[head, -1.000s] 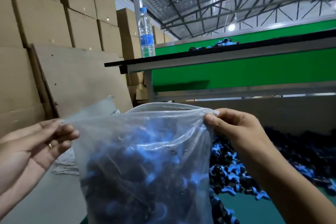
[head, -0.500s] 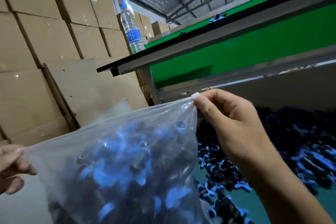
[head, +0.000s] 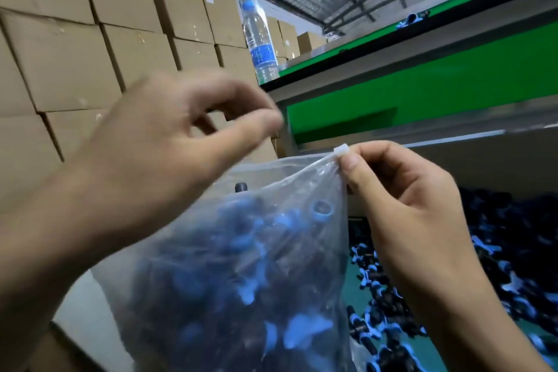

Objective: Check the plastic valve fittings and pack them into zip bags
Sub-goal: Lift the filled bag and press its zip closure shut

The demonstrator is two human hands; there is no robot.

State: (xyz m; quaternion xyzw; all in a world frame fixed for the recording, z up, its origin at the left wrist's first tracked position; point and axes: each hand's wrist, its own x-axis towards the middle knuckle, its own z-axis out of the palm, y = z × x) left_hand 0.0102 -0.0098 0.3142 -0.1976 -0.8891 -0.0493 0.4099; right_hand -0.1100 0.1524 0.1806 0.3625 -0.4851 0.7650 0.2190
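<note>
Right now the right hand [head: 401, 190] pinches the bag [head: 241, 266] at its top right corner, beside the white slider [head: 340, 150]. Its mouth runs leftward from there, under the left hand [head: 169, 142], whose blurred fingers curl over the rim, holding nothing. Fittings [head: 489, 251] lie heaped at right.

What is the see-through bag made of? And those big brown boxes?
The bag looks like thin, soft clear plastic: it wrinkles, shines, and the blue fittings show through it. The boxes look like plain brown cardboard, dull with folded edges.
</note>
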